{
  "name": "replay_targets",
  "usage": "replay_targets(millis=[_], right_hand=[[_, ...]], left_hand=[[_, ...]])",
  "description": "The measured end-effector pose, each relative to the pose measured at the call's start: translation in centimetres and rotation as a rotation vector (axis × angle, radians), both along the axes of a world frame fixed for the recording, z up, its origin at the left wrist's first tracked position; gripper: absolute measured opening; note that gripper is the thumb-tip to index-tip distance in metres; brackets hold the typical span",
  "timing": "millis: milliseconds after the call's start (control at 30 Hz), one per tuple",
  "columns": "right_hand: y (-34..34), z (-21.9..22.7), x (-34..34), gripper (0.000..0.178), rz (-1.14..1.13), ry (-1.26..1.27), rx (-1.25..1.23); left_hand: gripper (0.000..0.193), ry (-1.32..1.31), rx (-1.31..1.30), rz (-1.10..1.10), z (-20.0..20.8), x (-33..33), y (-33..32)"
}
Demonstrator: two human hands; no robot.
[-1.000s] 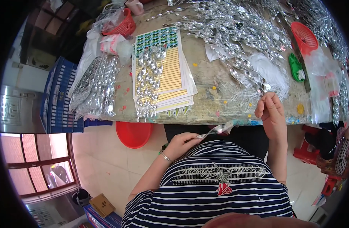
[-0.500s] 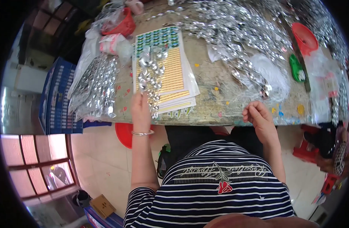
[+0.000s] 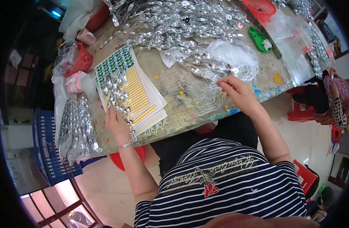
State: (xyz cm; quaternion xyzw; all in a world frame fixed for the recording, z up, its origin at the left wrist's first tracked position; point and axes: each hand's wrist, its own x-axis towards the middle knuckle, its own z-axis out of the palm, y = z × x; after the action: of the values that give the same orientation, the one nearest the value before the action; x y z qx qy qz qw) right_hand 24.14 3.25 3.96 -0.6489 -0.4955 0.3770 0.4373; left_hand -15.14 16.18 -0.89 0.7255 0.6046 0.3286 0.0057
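Observation:
My left hand (image 3: 117,124) is at the lower left of a small bunch of twisted silver foil strands (image 3: 116,90). Its fingers look closed on the strands, though the fingertips are partly hidden. The bunch lies across a stack of printed sheets (image 3: 141,99), striped yellow with blue-green shapes along the top one's far end. To the right, my right hand (image 3: 238,93) hovers over the table with thumb and forefinger slightly apart and nothing visible between them. Just beyond it are loose silver strands (image 3: 197,60) and a tangle of fine white threads (image 3: 235,57).
A large heap of silver strands (image 3: 174,22) spreads across the table's far side. Bagged strands (image 3: 76,127) lie at the left, near a red basket (image 3: 81,60). At the right are a green dish (image 3: 259,39), a red strainer (image 3: 261,10) and a wooden bar (image 3: 258,26).
The view has turned, so the table now looks tilted. My right hand has moved forward from the table's near edge toward the white threads. My left hand stays by the strands on the sheets.

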Motion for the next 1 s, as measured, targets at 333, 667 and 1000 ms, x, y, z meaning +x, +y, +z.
replay_targets(millis=[333,667,1000], right_hand=[[4.3,-4.1,1.0,0.012,-0.022,-0.691,0.338],[-0.2,4.7,5.5,0.02,-0.327,0.106,0.227],[-4.0,1.5,-2.1,0.025,0.34,-0.075,-0.077]], left_hand=[[0.023,-0.33,-0.009,-0.246,3.4,9.7,-6.1],[0.023,-0.394,-0.083,-0.444,4.3,14.7,-9.1],[0.045,-0.214,-0.549,-0.901,6.1,18.6,-11.3]])
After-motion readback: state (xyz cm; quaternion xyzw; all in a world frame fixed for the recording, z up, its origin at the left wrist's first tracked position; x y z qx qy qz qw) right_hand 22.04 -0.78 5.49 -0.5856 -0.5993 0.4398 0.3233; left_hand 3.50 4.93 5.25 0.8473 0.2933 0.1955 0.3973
